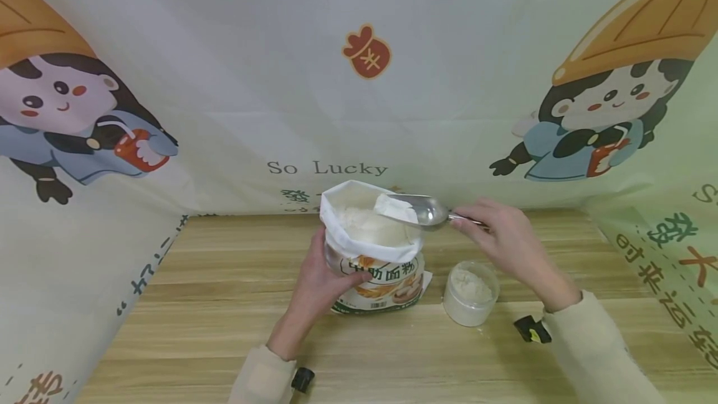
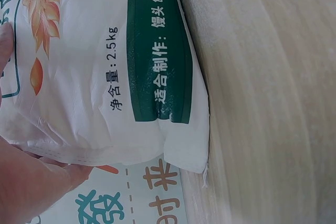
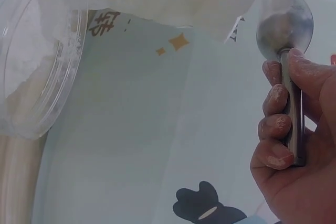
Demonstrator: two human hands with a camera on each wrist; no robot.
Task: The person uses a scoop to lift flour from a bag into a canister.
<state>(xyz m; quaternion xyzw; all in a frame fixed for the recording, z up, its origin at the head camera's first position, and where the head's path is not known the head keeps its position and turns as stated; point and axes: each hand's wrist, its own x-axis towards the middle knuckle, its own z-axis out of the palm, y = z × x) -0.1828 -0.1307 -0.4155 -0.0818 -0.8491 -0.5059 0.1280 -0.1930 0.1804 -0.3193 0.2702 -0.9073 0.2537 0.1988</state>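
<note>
A white bag of flour (image 1: pixel 373 288) with its top folded open stands on the table. My left hand (image 1: pixel 322 276) grips it from the left, thumb across the printed front; its green lower band (image 2: pixel 160 51) shows in the left wrist view. Over the bag's mouth, my right hand (image 1: pixel 502 235) holds a metal scoop (image 1: pixel 430 211) by its handle. White flour (image 1: pixel 395 207) lies in the scoop. Powdery white dust marks the right fingers (image 3: pixel 275 98). To the right of the bag stands a clear round tub (image 1: pixel 470 310) with flour inside.
The wooden table (image 1: pixel 196 304) meets a printed cloth backdrop (image 1: pixel 269 80) behind the bag and at both sides. A black strap piece (image 1: pixel 303 379) shows by the left sleeve, another black piece (image 1: pixel 531 330) by the right sleeve.
</note>
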